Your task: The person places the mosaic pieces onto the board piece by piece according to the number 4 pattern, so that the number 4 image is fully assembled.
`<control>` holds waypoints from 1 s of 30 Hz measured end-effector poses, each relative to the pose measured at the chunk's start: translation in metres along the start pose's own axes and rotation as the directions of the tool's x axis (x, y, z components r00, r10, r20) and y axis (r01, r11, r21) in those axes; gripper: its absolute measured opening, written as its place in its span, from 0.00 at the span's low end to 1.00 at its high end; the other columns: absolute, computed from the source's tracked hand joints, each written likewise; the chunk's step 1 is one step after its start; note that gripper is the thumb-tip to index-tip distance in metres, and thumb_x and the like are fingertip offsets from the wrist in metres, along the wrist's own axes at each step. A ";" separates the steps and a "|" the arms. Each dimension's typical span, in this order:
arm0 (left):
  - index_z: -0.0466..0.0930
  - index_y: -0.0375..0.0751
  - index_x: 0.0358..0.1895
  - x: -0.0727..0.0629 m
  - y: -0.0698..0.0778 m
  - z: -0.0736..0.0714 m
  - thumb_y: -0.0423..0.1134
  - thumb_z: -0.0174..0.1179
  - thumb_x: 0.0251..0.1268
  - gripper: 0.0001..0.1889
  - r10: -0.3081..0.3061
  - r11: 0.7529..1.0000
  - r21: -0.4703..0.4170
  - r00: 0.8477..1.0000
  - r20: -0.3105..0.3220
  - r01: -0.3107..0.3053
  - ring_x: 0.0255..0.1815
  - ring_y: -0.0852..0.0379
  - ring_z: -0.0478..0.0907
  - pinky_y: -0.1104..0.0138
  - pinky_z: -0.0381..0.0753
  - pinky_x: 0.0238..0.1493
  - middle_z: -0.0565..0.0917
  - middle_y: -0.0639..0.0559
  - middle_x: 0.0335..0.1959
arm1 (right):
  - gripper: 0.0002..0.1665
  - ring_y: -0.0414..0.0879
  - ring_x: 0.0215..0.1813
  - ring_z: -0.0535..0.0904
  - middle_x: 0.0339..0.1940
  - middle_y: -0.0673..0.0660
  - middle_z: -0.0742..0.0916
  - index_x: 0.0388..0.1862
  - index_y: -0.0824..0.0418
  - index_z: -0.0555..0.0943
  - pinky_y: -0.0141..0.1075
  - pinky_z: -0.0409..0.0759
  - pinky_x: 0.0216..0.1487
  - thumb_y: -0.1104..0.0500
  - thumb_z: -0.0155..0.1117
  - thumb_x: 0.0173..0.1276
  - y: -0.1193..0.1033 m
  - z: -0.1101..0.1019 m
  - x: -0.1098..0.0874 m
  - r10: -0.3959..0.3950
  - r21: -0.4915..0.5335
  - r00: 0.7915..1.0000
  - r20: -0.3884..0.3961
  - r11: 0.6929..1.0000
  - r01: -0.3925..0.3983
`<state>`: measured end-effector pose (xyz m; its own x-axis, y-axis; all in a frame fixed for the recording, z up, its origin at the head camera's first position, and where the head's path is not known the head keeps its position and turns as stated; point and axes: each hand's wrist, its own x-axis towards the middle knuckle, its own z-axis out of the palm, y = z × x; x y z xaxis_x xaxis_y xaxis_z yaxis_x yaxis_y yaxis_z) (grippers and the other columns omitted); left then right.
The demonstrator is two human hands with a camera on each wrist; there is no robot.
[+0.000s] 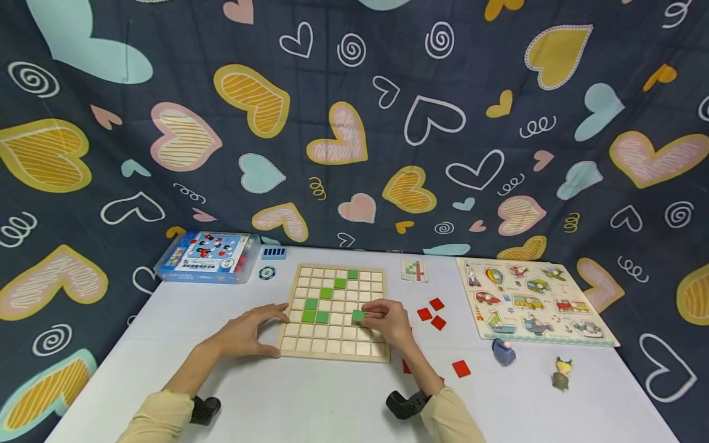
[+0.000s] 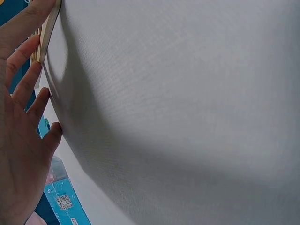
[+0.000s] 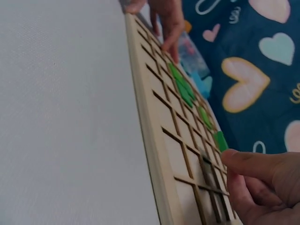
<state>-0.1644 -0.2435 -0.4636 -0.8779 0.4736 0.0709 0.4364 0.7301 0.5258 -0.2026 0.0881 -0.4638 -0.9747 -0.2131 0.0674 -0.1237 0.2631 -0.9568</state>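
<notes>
A square wooden grid board lies flat on the table, with several green tiles in its cells, some of them in a diagonal row. My right hand pinches one green square tile between thumb and fingers, over the right part of the board. At the board's left edge, my left hand rests with its fingers spread, fingertips and thumb touching the frame. In the left wrist view only a corner of the board shows beside the fingers.
Several loose red tiles lie right of the board, some partly hidden by the right forearm. Behind stands a small pattern card. A vehicle puzzle board and two small figures are at right, a boxed set at back left.
</notes>
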 end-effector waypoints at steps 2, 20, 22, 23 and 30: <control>0.77 0.51 0.53 0.000 0.000 0.000 0.58 0.74 0.41 0.33 -0.001 1.000 -0.001 1.000 0.004 0.001 0.69 0.36 0.62 0.39 0.63 0.64 0.69 0.44 0.69 | 0.15 0.53 0.39 0.86 0.36 0.67 0.87 0.41 0.73 0.83 0.32 0.84 0.39 0.75 0.71 0.52 0.000 0.005 0.002 -0.010 -0.005 1.000 0.014 1.000 0.010; 0.77 0.53 0.53 0.001 -0.004 0.004 0.56 0.75 0.40 0.32 -0.009 1.000 -0.013 1.000 -0.008 0.009 0.69 0.38 0.63 0.41 0.63 0.65 0.69 0.46 0.69 | 0.14 0.49 0.33 0.85 0.30 0.64 0.87 0.35 0.72 0.84 0.28 0.83 0.34 0.77 0.72 0.47 0.003 0.037 0.015 -0.098 -0.075 0.995 0.028 0.992 0.100; 0.77 0.54 0.52 0.001 -0.005 0.005 0.57 0.75 0.40 0.32 -0.004 1.000 -0.014 1.000 -0.017 0.004 0.69 0.38 0.63 0.41 0.64 0.64 0.69 0.46 0.69 | 0.14 0.51 0.33 0.86 0.31 0.65 0.87 0.35 0.73 0.84 0.29 0.83 0.34 0.78 0.71 0.47 0.002 0.039 0.015 -0.103 -0.065 0.994 0.033 0.992 0.105; 0.77 0.53 0.52 0.000 -0.005 0.005 0.57 0.75 0.40 0.32 0.004 1.000 -0.011 1.000 -0.023 -0.004 0.68 0.37 0.64 0.40 0.64 0.63 0.70 0.45 0.68 | 0.14 0.51 0.33 0.86 0.31 0.65 0.87 0.35 0.73 0.84 0.29 0.83 0.33 0.78 0.71 0.47 0.002 0.040 0.016 -0.105 -0.063 0.994 0.037 0.992 0.107; 0.77 0.52 0.52 0.000 -0.002 0.002 0.56 0.75 0.40 0.32 -0.005 1.000 -0.014 1.000 -0.020 0.004 0.68 0.37 0.63 0.38 0.64 0.63 0.70 0.44 0.68 | 0.14 0.53 0.34 0.86 0.32 0.67 0.87 0.36 0.74 0.83 0.29 0.83 0.34 0.78 0.71 0.48 -0.001 0.044 0.016 -0.128 -0.079 0.990 0.051 0.988 0.132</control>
<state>-0.1646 -0.2435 -0.4665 -0.8836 0.4604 0.0852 0.4297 0.7251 0.5381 -0.2098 0.0429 -0.4738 -0.9400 -0.2929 0.1749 -0.2655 0.3063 -0.9142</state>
